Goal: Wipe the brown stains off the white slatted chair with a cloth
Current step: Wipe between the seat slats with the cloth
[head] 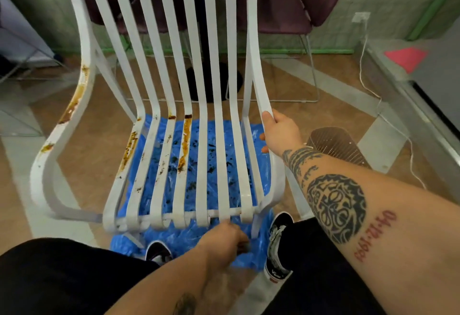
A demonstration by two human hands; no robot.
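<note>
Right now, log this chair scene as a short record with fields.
chair: white slatted chair, upright, facing the camera
stains: brown streaks on the seat slats towards the chair's left side and on the left armrest
right hand: right hand has a grip on the right armrest
left hand: left hand low at the seat's front edge; whether it holds anything cannot be told
under chair: blue plastic sheet with dark specks
cloth: none visible

The chair (159, 120) fills the centre. Gaps between its slats are narrow and open onto the blue plastic sheet (194, 237) below. The right hand (280, 133) occupies the right armrest; the left hand (224, 242) blocks the front edge. The seat top is unobstructed. Purple chairs (286, 13) stand behind.
</note>
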